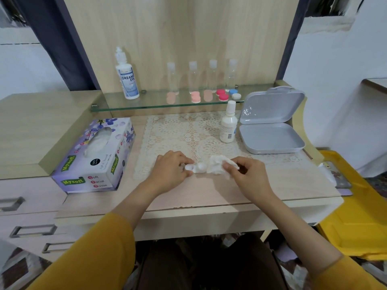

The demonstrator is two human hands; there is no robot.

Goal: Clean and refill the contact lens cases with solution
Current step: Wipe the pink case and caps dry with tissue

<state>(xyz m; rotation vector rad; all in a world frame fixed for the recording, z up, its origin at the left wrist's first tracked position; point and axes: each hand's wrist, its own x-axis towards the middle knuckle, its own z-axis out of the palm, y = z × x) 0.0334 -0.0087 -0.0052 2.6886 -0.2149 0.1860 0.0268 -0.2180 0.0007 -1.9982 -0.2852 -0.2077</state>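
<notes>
At the near edge of a cream lace table mat point(188, 130), a person's left hand point(169, 172) pinches one end of a small white plastic contact lens case point(199, 167) in curled fingers, while the right hand point(247, 174) grips a crumpled white tissue point(216, 165) touching the case's other end. On the mat's right side stands a small white plastic bottle point(228, 126), just beside an open grey plastic box point(270, 135). Left of the mat lies a purple floral tissue box point(98, 155); behind the mat, a glass shelf point(146, 102) carries a tall white solution bottle point(126, 80) and pink, red and blue lens cases point(223, 97).
</notes>
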